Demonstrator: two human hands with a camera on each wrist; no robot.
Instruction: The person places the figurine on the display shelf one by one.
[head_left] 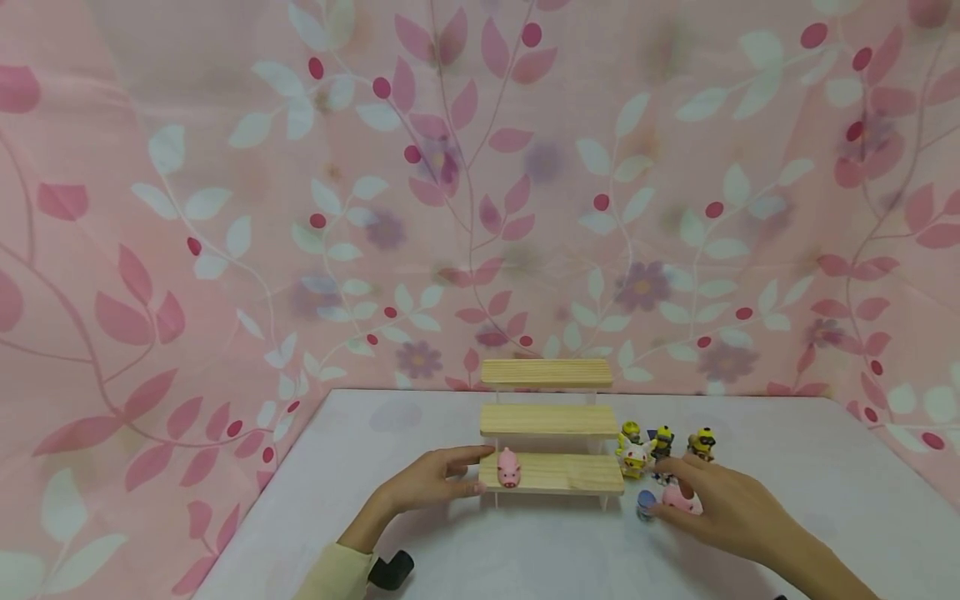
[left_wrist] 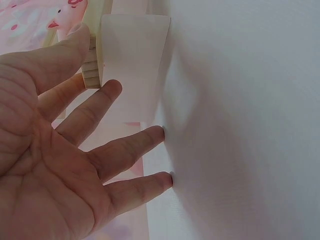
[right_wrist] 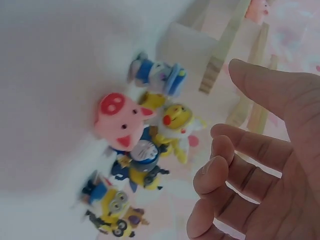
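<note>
At frame lower right, a toy pig (head_left: 677,498) lies just left of the right hand (head_left: 723,510), half-spread and empty; the left hand (head_left: 431,482), farther off, spreads empty against the shelf (head_left: 555,473).

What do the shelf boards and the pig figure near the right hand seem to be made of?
The shelf boards look like pale wood with a matte finish: grain lines run along them. The pig figure is probably moulded plastic or vinyl: its pink surface looks smooth, but this stays uncertain.
</note>
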